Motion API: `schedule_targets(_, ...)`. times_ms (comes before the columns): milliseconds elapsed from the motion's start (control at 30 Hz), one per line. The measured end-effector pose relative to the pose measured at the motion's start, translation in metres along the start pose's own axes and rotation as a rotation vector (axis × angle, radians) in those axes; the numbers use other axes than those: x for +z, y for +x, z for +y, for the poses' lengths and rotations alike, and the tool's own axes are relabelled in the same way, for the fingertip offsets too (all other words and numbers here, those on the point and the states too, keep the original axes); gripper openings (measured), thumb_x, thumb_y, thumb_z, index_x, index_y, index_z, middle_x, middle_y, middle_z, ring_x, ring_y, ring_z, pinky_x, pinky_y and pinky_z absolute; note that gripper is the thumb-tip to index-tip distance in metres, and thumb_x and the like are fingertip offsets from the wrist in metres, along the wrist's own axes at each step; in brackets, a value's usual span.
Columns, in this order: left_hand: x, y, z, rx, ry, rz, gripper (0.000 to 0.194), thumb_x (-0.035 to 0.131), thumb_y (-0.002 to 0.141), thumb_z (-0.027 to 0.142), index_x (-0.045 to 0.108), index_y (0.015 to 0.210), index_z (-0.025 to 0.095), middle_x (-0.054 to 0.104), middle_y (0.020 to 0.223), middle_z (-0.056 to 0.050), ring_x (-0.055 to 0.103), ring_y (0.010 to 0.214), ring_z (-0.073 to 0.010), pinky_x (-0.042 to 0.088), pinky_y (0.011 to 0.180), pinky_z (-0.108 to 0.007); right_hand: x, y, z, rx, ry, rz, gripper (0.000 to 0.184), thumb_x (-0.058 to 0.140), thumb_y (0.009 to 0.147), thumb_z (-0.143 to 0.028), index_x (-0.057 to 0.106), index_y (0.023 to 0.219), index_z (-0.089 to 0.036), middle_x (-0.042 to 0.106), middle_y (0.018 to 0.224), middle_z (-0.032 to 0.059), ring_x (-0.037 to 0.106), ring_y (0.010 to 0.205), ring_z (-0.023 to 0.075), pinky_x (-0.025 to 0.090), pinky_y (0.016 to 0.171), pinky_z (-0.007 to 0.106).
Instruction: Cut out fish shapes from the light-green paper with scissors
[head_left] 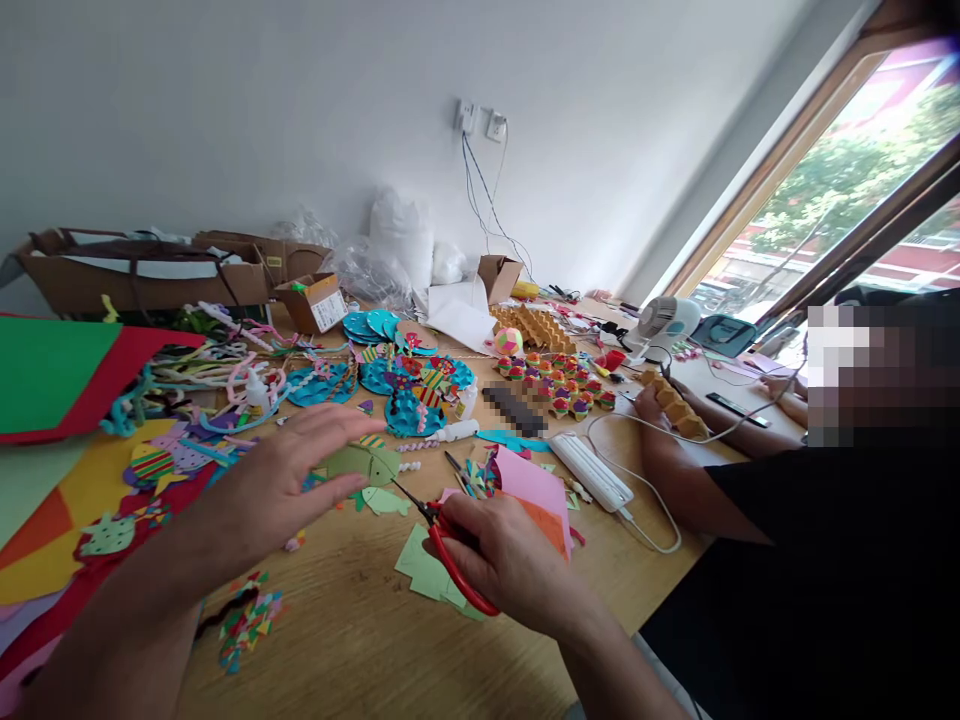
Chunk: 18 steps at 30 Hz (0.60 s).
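My left hand [289, 475] is held above the table with its fingers stretched out and the thumb apart. Behind its fingertips is an olive-green paper fish [379, 464] with a dark eye; whether the thumb touches it I cannot tell. A lighter green paper fish [385, 501] lies just below. My right hand [499, 550] grips red-handled scissors [459, 575], their blades pointing at the olive-green fish. Under the scissors lie pale green paper sheets [427, 568]. Pink paper [534, 478] and orange paper [541, 522] are beside my right hand.
Small paper scraps [251, 625] lie at the front left. Blue decorated discs [416, 415], a white glue bottle [456, 430] and a white power strip [592, 472] stand beyond my hands. At right, a co-worker's hands [656, 405] hold egg-carton card [675, 408]. A cable loops nearby.
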<state>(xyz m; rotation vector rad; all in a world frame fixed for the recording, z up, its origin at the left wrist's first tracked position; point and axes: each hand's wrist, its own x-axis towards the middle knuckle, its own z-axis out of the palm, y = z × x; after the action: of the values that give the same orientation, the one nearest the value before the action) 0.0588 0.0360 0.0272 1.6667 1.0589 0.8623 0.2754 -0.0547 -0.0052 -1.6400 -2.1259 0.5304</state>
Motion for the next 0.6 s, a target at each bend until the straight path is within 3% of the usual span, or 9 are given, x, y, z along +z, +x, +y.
schedule_targets(100,0.008,0.003,0.001,0.123,0.152,-0.09,0.018,0.075,0.063,0.039,0.081,0.079,0.033,0.076,0.096,-0.007,0.063,0.102,-0.0346,0.055,0.051,-0.024,-0.005,-0.002,0.0,-0.03,-0.043,-0.019,0.031,0.046,0.096,-0.032,0.052,0.069,-0.018,0.047,0.058,-0.0027,0.032,0.05,0.0101,0.021,0.051,0.026)
schedule_targets(200,0.014,0.004,0.0,0.118,0.173,-0.066,0.008,0.075,0.062,0.037,0.079,0.065,0.031,0.074,0.081,-0.007,0.064,0.091,-0.0318,0.053,0.05,-0.023,-0.008,-0.003,0.0,-0.047,-0.088,-0.037,0.029,0.047,0.095,-0.03,0.052,0.069,-0.018,0.043,0.059,-0.0034,0.03,0.051,0.0102,0.02,0.051,0.025)
schedule_targets(400,0.016,0.0,0.002,0.031,0.151,-0.109,0.009,0.071,0.067,0.034,0.075,0.063,0.028,0.068,0.07,-0.002,0.059,0.064,-0.0203,0.048,0.047,-0.019,-0.011,-0.003,0.0,-0.055,-0.086,-0.031,0.026,0.051,0.093,-0.027,0.051,0.068,-0.018,0.042,0.059,-0.0037,0.031,0.052,0.0103,0.021,0.051,0.025)
schedule_targets(600,0.019,0.002,-0.004,0.01,0.079,-0.191,0.014,0.063,0.076,0.033,0.063,0.065,0.024,0.057,0.061,0.003,0.049,0.052,-0.0128,0.04,0.044,-0.017,-0.002,-0.002,0.01,-0.036,0.182,0.004,0.03,0.052,0.093,-0.032,0.048,0.067,-0.019,0.046,0.059,-0.0042,0.038,0.052,0.0091,0.027,0.05,0.022)
